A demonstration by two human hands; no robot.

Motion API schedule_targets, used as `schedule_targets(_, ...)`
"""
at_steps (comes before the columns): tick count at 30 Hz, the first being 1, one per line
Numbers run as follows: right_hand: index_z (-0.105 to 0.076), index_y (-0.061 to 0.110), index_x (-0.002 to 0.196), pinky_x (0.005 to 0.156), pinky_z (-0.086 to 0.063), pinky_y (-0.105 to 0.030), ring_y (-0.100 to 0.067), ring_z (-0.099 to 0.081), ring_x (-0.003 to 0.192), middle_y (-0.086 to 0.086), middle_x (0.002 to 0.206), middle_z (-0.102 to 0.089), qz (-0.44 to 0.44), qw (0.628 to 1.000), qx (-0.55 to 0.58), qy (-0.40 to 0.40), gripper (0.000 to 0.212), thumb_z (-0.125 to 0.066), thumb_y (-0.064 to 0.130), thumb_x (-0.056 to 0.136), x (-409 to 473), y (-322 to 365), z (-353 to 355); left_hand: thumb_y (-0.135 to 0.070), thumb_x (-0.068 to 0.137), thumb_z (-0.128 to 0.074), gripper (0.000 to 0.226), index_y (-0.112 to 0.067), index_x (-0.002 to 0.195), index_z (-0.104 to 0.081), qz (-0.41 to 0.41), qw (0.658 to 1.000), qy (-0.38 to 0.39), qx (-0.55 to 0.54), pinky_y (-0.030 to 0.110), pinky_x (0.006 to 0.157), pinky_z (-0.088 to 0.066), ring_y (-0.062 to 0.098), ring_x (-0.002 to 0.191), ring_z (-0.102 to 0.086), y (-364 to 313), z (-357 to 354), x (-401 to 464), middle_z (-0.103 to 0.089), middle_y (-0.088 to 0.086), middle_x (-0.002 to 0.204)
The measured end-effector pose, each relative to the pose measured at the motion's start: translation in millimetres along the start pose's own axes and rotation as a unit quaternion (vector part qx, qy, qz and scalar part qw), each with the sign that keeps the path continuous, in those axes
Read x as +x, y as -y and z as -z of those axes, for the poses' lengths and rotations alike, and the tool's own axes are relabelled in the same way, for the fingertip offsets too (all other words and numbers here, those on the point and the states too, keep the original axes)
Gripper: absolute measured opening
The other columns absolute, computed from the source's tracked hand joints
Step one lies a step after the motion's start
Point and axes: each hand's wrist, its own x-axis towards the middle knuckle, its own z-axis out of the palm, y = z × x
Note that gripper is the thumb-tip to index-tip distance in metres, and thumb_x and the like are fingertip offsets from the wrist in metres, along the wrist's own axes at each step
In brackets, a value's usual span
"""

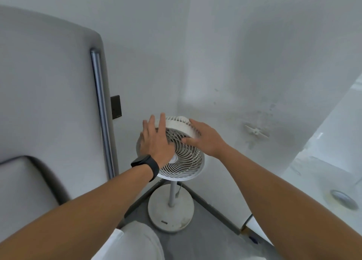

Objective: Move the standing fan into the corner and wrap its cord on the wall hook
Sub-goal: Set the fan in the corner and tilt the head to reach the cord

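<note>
- Fingers of my left hand are straight and spread, lying over the upper left of the fan's front grille; they curl round nothing.
- Fingers of my right hand lie over the back housing of the fan head, thumb stretched along the grille edge; whether they truly grip it I cannot tell.
- The fan stands right in the corner where two white walls meet, head tilted up toward me, pole upright, round base flat on the grey floor.
- A thin cord hangs just beside the pole, below the head.
- A black watch sits on my left wrist.
- A grey fridge with a long handle stands to the left, near the fan.
- A dark switch plate sits on the wall behind the fridge.
- A white sink with a drain is at the right.
</note>
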Motion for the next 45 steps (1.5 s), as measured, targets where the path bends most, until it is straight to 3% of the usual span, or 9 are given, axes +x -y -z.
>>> schedule_targets(6,-0.028,0.026,0.161,0.112,-0.039,-0.044,-0.027,-0.047,0.138,-0.004,0.154,-0.047,-0.056,0.998,-0.008,0.019,0.102,-0.073,0.067,0.08,-38.0,-1.2,-1.6,-0.031,0.095,-0.063,0.085,-0.031,0.165,-0.015,-0.053,0.997,0.048,0.027,0.053,0.13,-0.005,0.033,0.161,-0.001,-13.9,8.1,-25.3,-0.012,0.008,0.173)
schedule_targets(11,-0.048,0.03,0.141,0.093,-0.045,-0.039,-0.029,-0.058,0.121,-0.004,0.13,-0.061,-0.044,0.999,-0.007,-0.016,0.066,-0.069,0.057,0.085,-58.4,8.5,-7.4,-0.036,0.093,-0.066,0.088,-0.032,0.164,-0.014,-0.046,0.995,0.08,0.03,0.053,0.13,-0.008,0.034,0.16,0.002,-9.6,17.7,-40.7,-0.008,0.008,0.173)
schedule_targets(17,-0.04,0.025,0.156,0.109,-0.04,-0.042,-0.03,-0.051,0.134,-0.008,0.149,-0.053,-0.052,0.997,0.044,-0.021,0.071,-0.073,0.036,0.094,-90.1,15.0,1.7,-0.029,0.091,-0.067,0.08,-0.026,0.16,-0.027,-0.087,0.994,0.058,-0.006,0.049,0.128,-0.019,0.033,0.157,-0.011,-23.7,28.7,-58.9,-0.021,0.008,0.168)
schedule_targets(21,-0.039,0.023,0.157,0.114,-0.042,-0.046,-0.027,-0.052,0.136,-0.004,0.154,-0.05,-0.093,0.993,0.067,-0.035,0.072,-0.072,0.037,0.095,-101.6,1.9,4.6,-0.016,0.088,-0.065,0.037,-0.022,0.125,-0.063,-0.189,0.98,-0.026,-0.059,0.038,0.101,-0.046,0.022,0.116,-0.045,-41.9,21.9,-91.3,-0.057,0.001,0.124)
schedule_targets(23,-0.041,0.026,0.156,0.111,-0.044,-0.043,-0.025,-0.057,0.13,-0.003,0.15,-0.054,-0.119,0.989,0.075,-0.038,0.069,-0.071,0.042,0.095,-108.5,-11.9,0.8,-0.018,0.091,-0.065,0.015,-0.023,0.105,-0.066,-0.201,0.975,0.002,-0.099,0.034,0.087,-0.052,0.015,0.099,-0.053,-45.1,7.4,-109.4,-0.062,-0.005,0.105)
schedule_targets(29,-0.067,0.019,0.129,0.092,-0.047,-0.029,-0.014,-0.063,0.105,0.002,0.116,-0.07,-0.155,0.978,0.095,-0.103,0.043,-0.067,0.045,0.095,-121.6,-51.8,-29.5,-0.019,0.092,-0.062,0.011,-0.021,0.093,-0.072,-0.102,0.968,0.162,-0.16,0.043,0.076,-0.059,0.016,0.076,-0.066,-32.6,-67.6,-126.9,-0.071,-0.006,0.087)
schedule_targets(34,-0.071,0.025,0.115,0.084,-0.051,-0.029,-0.008,-0.063,0.092,0.011,0.099,-0.068,-0.176,0.965,0.109,-0.16,0.026,-0.066,0.042,0.095,-124.3,-87.8,-61.7,-0.016,0.096,-0.061,0.012,-0.017,0.097,-0.073,-0.002,0.953,0.236,-0.192,0.034,0.078,-0.054,0.017,0.085,-0.064,-29.3,-126.7,-117.6,-0.071,-0.004,0.09)
schedule_targets(40,-0.072,0.026,0.114,0.087,-0.055,-0.035,-0.012,-0.067,0.092,0.009,0.101,-0.07,-0.217,0.958,0.146,-0.115,0.027,-0.068,0.041,0.092,-108.3,-149.0,-123.9,-0.024,0.097,-0.059,0.015,-0.026,0.111,-0.065,0.059,0.931,0.319,-0.169,0.03,0.08,-0.051,0.012,0.093,-0.064,-16.2,-213.5,-121.9,-0.069,-0.005,0.104)
schedule_targets(45,-0.069,0.024,0.122,0.086,-0.05,-0.031,-0.014,-0.064,0.1,0.005,0.111,-0.068,-0.22,0.964,0.142,-0.054,0.032,-0.066,0.039,0.094,-77.5,-187.1,-150.7,-0.044,0.085,-0.05,0.043,-0.029,0.125,-0.058,0.227,0.891,0.306,-0.248,0.039,0.088,-0.057,0.026,0.105,-0.069,-16.0,-269.7,-81.8,-0.072,0.005,0.116)
